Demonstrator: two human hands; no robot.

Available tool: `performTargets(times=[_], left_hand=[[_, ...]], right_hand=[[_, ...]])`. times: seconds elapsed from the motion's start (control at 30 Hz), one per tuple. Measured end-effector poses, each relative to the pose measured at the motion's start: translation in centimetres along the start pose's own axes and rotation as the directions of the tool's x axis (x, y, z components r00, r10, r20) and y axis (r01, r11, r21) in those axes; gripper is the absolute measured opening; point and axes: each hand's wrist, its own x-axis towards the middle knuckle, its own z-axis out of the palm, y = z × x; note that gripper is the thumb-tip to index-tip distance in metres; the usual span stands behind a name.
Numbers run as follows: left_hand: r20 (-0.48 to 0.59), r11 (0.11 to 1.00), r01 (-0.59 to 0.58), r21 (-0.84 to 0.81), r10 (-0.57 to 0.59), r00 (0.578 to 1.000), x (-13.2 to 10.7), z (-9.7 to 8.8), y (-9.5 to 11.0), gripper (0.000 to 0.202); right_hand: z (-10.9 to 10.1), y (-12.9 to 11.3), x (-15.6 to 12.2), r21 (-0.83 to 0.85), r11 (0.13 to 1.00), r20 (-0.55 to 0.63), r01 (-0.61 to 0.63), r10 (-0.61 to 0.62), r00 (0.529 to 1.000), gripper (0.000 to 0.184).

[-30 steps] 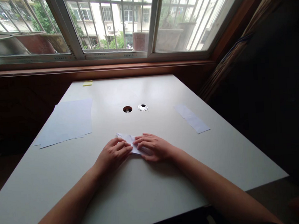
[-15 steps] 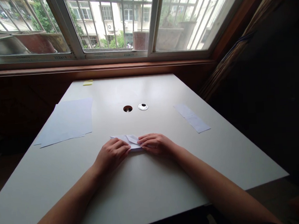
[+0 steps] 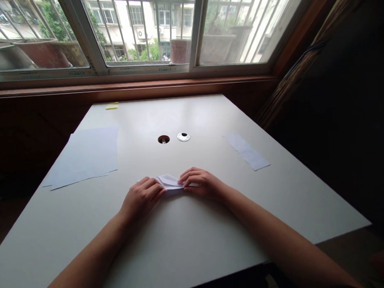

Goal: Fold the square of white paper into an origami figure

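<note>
1. The folded white paper (image 3: 172, 182) sits near the middle of the white tabletop (image 3: 198, 240), spanning the space between both hands, a raised flap on top
2. The left hand (image 3: 144, 193) has its fingers closed on the paper's left end
3. The right hand (image 3: 204, 182) pinches its right end between thumb and fingers
4. Beyond them are a round cable hole (image 3: 163, 139) and, just beside it, a silvery ring-shaped cover (image 3: 183, 137)
5. Overlapping white sheets (image 3: 87, 155) lie to the left, a creased paper strip (image 3: 247, 152) to the right
</note>
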Motion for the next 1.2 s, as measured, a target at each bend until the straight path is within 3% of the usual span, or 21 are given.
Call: performTargets(times=[0.17,0.4,0.57,0.77,1.0,1.2], left_hand=[[-0.019,0.999,0.014,-0.049,-0.015,1.0,0.0,0.1,-0.1,0.014],[-0.058,0.986,-0.091,-0.143,0.084,0.995,0.3,0.0,0.3,0.003],[-0.011,0.984,-0.092,-0.153,0.092,0.996,0.1,0.4,0.1,0.022],[-0.015,0.981,-0.112,-0.157,0.111,0.994,-0.1,0.7,-0.3,0.016],[0.028,0.99,-0.025,-0.139,0.029,0.999,0.0,0.2,0.2,0.014],[0.019,0.985,0.034,-0.17,-0.031,0.999,-0.1,0.2,0.3,0.017]], right_hand=[[0.1,0.4,-0.1,-0.009,1.0,0.009,-0.017,0.017,1.0,0.008],[-0.2,-0.2,0.2,-0.011,1.0,0.013,0.006,-0.006,1.0,0.011],[-0.2,-0.3,0.3,-0.011,1.0,0.008,0.016,-0.016,1.0,0.013],[0.0,-0.1,0.0,-0.015,1.0,0.0,0.002,-0.002,1.0,0.008],[-0.8,0.2,0.0,-0.07,0.997,0.001,-0.012,0.012,1.0,0.008],[-2.0,0.7,-0.6,-0.014,0.997,0.0,-0.073,0.073,0.997,0.006]])
